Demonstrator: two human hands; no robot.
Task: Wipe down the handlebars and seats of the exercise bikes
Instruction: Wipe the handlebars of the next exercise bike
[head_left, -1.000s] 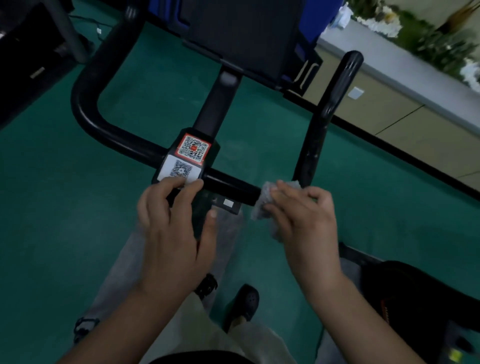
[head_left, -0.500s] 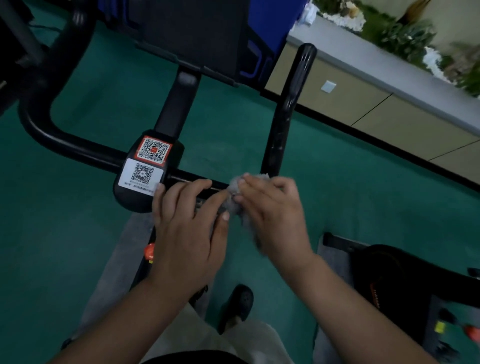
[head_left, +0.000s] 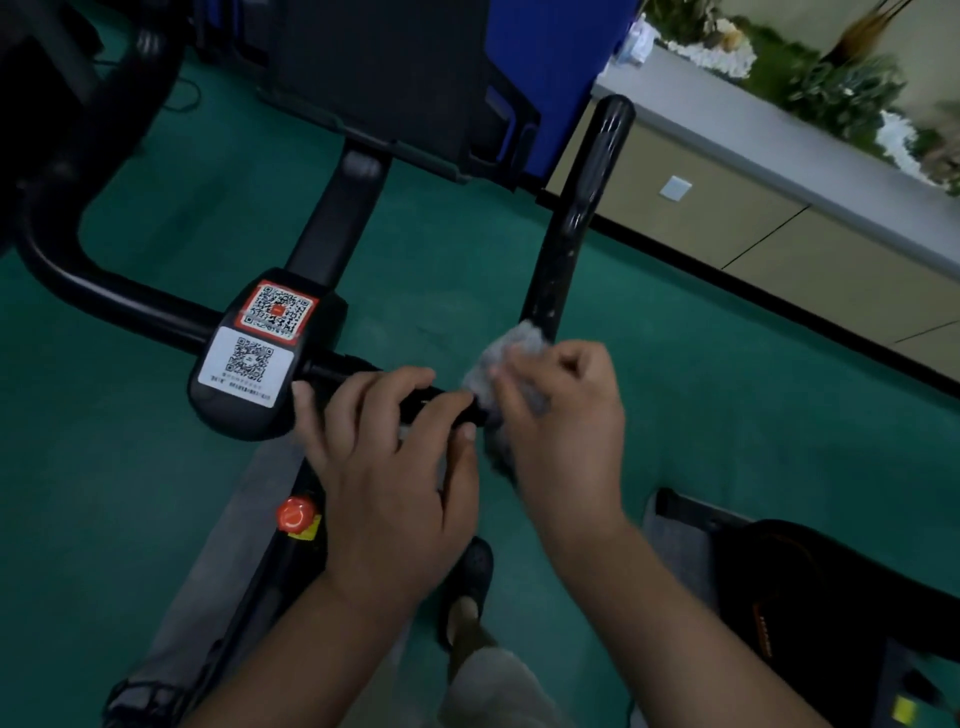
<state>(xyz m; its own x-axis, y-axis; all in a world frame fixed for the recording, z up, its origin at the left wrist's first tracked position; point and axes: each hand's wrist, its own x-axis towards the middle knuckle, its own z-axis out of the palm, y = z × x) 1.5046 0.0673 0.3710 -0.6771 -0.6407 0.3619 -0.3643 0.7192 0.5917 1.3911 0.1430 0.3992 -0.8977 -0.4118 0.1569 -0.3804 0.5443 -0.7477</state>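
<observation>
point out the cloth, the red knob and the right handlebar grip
cloth (head_left: 511, 345), head view, upper bunched part above the fingers.
red knob (head_left: 294, 513), head view, centre of its round face.
right handlebar grip (head_left: 587, 192), head view, middle of the upright black tube.

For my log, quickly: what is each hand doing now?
Left hand: fingers curled round the black metal handlebar.
Right hand: grips a crumpled grey cloth.

Glossy black handlebar (head_left: 582, 208), smooth, catching light along the far right grip. Grey cloth (head_left: 511, 348) — fuzzy, soft-looking. Matt black plastic housing (head_left: 311, 358) with paper stickers (head_left: 244, 366). Shiny red knob (head_left: 295, 514). Green floor (head_left: 130, 467) — smooth, dull.
</observation>
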